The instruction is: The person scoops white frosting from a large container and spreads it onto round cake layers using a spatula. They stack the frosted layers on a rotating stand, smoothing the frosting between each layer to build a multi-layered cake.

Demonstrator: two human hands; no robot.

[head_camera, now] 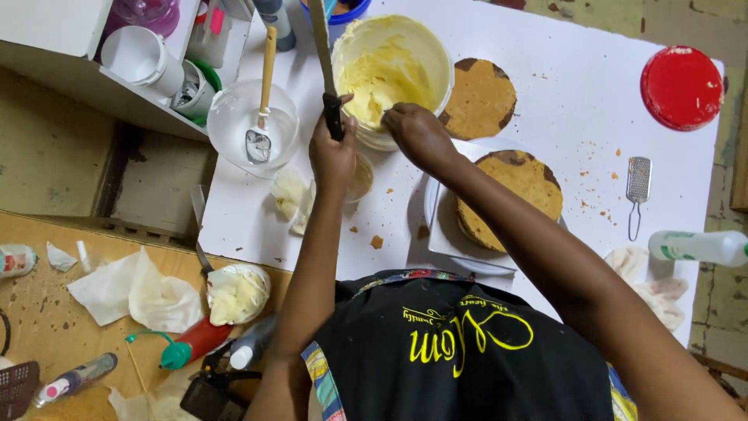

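Note:
My left hand (333, 152) grips the black handle of a long knife (321, 47), whose blade points away from me along the left side of a white tub of yellow cream (389, 70). At the tub's near rim, my right hand (419, 132) has its fingers curled and pinched on the edge, touching the cream. A round brown cake layer (510, 195) lies on a white board (448, 242) under my right forearm. A second cake layer (479, 97) lies on the white table (576, 101) right of the tub.
A glass bowl with a wooden-handled spatula (253, 125) stands left of the knife. A red lid (682, 86), a small grater (639, 183) and a white bottle (701, 248) are at the right. Crumbs dot the table. Tissues, bottles and a wrapped lump (238, 292) lie lower left.

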